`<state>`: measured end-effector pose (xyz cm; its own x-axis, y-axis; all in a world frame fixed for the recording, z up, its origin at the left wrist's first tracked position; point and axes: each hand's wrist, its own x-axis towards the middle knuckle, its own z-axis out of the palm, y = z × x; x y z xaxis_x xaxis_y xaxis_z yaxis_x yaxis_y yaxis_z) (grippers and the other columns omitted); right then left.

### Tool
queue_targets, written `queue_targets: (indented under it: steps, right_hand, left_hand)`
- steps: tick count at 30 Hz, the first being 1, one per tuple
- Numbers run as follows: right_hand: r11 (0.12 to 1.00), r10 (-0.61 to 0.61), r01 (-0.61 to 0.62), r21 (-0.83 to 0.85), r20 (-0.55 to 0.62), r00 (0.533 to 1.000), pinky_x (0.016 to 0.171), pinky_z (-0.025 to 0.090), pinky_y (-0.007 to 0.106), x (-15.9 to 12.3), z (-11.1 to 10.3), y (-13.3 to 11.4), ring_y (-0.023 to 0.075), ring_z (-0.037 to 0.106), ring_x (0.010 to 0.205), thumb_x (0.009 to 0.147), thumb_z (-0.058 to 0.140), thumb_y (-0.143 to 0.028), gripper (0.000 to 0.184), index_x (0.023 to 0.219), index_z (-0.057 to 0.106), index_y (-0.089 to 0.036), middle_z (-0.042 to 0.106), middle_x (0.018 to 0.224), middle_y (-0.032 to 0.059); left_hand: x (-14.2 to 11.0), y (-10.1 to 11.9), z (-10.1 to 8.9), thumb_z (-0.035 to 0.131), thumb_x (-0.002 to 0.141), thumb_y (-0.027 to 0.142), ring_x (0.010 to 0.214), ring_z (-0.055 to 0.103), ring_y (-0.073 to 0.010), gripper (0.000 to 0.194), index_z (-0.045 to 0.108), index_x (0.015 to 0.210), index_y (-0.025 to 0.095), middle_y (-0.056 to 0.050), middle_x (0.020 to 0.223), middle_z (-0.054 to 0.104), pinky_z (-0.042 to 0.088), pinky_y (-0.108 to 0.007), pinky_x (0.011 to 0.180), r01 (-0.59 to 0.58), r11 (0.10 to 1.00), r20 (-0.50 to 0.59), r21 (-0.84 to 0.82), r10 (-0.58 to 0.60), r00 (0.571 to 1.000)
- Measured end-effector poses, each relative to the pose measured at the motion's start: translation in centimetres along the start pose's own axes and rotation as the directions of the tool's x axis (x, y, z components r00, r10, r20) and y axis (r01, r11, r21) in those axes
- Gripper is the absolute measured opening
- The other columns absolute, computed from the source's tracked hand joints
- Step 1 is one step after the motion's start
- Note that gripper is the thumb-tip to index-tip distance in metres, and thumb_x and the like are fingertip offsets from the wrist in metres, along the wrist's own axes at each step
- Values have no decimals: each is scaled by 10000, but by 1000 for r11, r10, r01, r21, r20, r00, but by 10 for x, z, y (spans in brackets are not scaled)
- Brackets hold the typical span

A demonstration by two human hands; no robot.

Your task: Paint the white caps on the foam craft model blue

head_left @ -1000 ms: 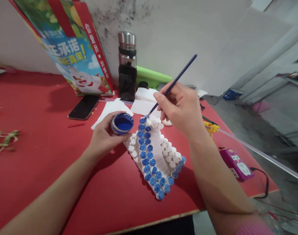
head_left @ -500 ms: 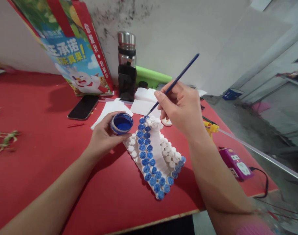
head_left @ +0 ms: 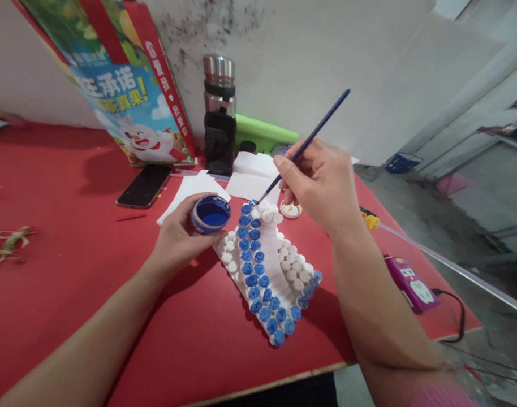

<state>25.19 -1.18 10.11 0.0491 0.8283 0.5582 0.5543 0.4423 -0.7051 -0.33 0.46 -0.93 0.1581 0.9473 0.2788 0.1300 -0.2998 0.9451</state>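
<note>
My left hand (head_left: 183,230) is closed around a small paint jar (head_left: 211,214) with blue paint inside, tilted toward me. In my right hand (head_left: 320,183) a dark blue paintbrush (head_left: 311,135) is pinched, its handle pointing up and to the right. The brush tip is at the far end of a white board (head_left: 274,254) covered with small rolled discs. Blue discs (head_left: 250,280) form two curving rows down the left and round the near end. White discs (head_left: 293,264) fill patches at the right, left and far end. The jar is held just above the board's far left side.
Behind stand a printed bag (head_left: 143,113) and a flask (head_left: 220,118). A phone (head_left: 143,186), white paper (head_left: 250,181) and a round lid (head_left: 291,209) lie on the red table (head_left: 177,350). At right are a purple power socket (head_left: 411,285) and a yellow glue gun (head_left: 371,221), partly hidden.
My right hand has shifted slightly right with the brush, and the brush tip has moved a little right along the far discs. My left hand and the jar have stayed almost still.
</note>
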Motion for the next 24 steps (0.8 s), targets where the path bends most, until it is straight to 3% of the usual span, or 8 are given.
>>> queue_targets:
  steps: [17, 24]
  right_hand:
    - [1000, 7, -7, -13, 15, 1000, 546, 534, 309, 0, 0, -1, 173, 622, 640, 1014, 773, -444, 302, 838, 595, -276, 585, 674, -21]
    - [1000, -4, 4, -11, 15, 1000, 592, 571, 342, 0, -1, 1, 195, 647, 677, 1018, 763, -469, 281, 871, 609, -286, 580, 685, -17]
  left_hand:
    - [0, 1, 0, 1067, 665, 435, 1331, 742, -390, 767, 737, 1328, 235, -115, 1419, 789, 601, -554, 1208, -3, 1000, -5, 16, 3, 1000]
    - [1, 2, 0, 1066, 655, 459, 1303, 753, -395, 767, 733, 1309, 238, -121, 1391, 794, 626, -563, 1171, -6, 1000, 5, 27, 6, 1000]
